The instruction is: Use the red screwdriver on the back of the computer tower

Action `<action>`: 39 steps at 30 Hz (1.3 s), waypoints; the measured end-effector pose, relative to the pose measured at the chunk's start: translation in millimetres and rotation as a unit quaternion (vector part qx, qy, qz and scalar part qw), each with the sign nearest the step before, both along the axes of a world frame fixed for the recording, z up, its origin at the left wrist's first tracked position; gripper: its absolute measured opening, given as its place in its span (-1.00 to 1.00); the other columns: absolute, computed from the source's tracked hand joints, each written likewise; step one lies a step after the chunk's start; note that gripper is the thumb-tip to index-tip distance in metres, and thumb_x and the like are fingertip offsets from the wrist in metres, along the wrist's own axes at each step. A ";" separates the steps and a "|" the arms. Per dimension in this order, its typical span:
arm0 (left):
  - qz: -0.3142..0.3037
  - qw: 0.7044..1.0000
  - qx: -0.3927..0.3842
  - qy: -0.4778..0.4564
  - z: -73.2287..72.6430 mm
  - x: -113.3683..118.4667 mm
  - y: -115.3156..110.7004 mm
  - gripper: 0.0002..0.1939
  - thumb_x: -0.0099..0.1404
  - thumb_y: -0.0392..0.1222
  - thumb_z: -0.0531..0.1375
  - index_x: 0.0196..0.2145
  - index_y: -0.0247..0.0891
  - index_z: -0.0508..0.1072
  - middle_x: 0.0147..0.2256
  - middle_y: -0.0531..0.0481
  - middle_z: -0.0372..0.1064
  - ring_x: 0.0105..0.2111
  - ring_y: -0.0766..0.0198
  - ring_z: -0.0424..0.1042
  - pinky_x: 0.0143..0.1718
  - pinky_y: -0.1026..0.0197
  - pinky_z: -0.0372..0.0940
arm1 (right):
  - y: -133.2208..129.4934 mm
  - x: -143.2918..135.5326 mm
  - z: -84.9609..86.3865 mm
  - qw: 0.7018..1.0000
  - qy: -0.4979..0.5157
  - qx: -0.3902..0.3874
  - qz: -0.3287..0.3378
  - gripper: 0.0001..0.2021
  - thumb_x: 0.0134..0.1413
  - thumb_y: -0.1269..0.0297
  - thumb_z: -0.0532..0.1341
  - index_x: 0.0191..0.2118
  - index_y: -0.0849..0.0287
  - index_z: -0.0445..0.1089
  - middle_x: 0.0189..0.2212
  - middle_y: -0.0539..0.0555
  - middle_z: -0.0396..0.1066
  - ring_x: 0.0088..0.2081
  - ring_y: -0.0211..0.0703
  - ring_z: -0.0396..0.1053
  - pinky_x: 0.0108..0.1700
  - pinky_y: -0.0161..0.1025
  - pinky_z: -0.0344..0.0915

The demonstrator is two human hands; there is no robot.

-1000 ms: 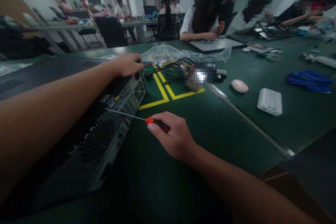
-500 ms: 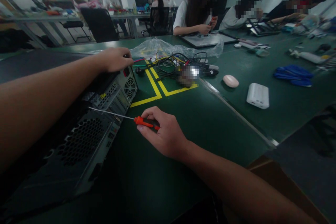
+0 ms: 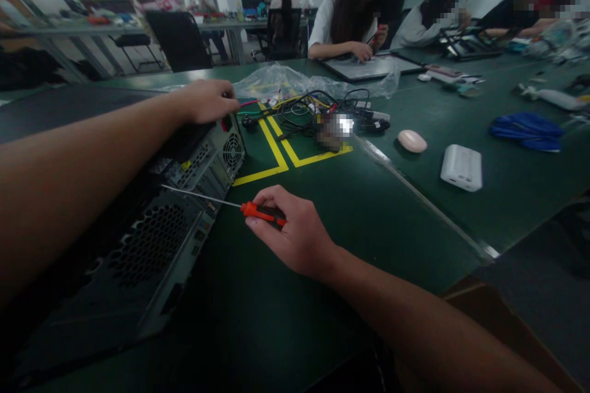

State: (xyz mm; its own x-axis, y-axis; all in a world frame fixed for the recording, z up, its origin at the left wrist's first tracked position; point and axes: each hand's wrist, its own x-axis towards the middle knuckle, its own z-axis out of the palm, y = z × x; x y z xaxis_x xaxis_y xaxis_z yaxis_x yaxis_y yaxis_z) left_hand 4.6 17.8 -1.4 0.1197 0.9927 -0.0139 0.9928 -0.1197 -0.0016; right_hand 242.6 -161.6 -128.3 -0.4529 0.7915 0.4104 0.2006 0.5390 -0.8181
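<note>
A dark computer case lies at the left, its back panel with a round fan grille and ports turned towards the table's middle. My left hand rests on its far top corner, fingers curled over the edge by the power supply; the fingertips are partly hidden. Between the thumb and fingers of my right hand is the red-and-black handle of a screwdriver. Its long thin shaft points left across the back panel. The tip reaches the panel above the honeycomb vent; whether it sits in a screw I cannot tell.
Beyond the case, a tangle of black cables lies by yellow tape lines and clear plastic film. To the right are a pinkish oval object, a white box-shaped device and a blue bundle. Other people work across the table.
The whole view has shifted slightly, so things appear a little further right. Both hands and the screwdriver keep nearly the same place against the computer case.
</note>
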 end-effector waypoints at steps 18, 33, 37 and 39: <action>-0.008 0.998 0.023 -0.062 -9.3 -13.9 17.0 -0.41 0.35 0.19 0.20 0.17 -0.11 0.71 0.07 -0.28 0.68 0.10 -0.31 0.59 0.19 -0.20 0.43 | 0.9 0.2 -1.5 1.000 -0.004 0.011 -0.003 -0.82 0.46 0.11 0.36 0.00 0.07 0.49 -0.15 0.06 0.66 -0.27 -0.14 0.50 -0.16 -0.18 0.36; -0.003 0.998 0.022 -0.062 -7.9 -11.3 13.8 -0.35 0.32 0.18 0.20 0.23 -0.10 0.70 0.10 -0.28 0.68 0.18 -0.38 0.58 0.27 -0.28 0.42 | 0.4 -1.6 1.1 1.000 -0.003 0.001 -0.002 -0.72 0.58 0.05 0.25 -0.06 0.12 0.59 -0.27 0.04 0.58 -0.29 -0.14 0.48 -0.17 -0.16 0.34; -0.001 0.999 0.012 -0.034 -5.7 -6.6 7.7 -0.35 0.44 0.13 0.10 0.30 -0.25 0.62 0.20 -0.35 0.62 0.21 -0.30 0.55 0.30 -0.22 0.40 | -1.5 -0.9 0.8 0.999 0.005 -0.032 0.011 -0.71 0.43 0.02 0.39 0.05 0.08 0.47 -0.25 -0.01 0.59 -0.33 -0.16 0.47 -0.18 -0.17 0.37; 0.002 1.000 0.011 -0.021 -4.4 -3.8 4.6 -0.34 0.51 0.11 0.03 0.31 -0.34 0.58 0.25 -0.40 0.57 0.20 -0.24 0.54 0.31 -0.17 0.38 | -1.6 -0.5 0.1 0.999 0.006 -0.031 0.013 -0.69 0.38 0.05 0.42 0.05 0.05 0.41 -0.20 0.00 0.62 -0.31 -0.16 0.49 -0.16 -0.16 0.40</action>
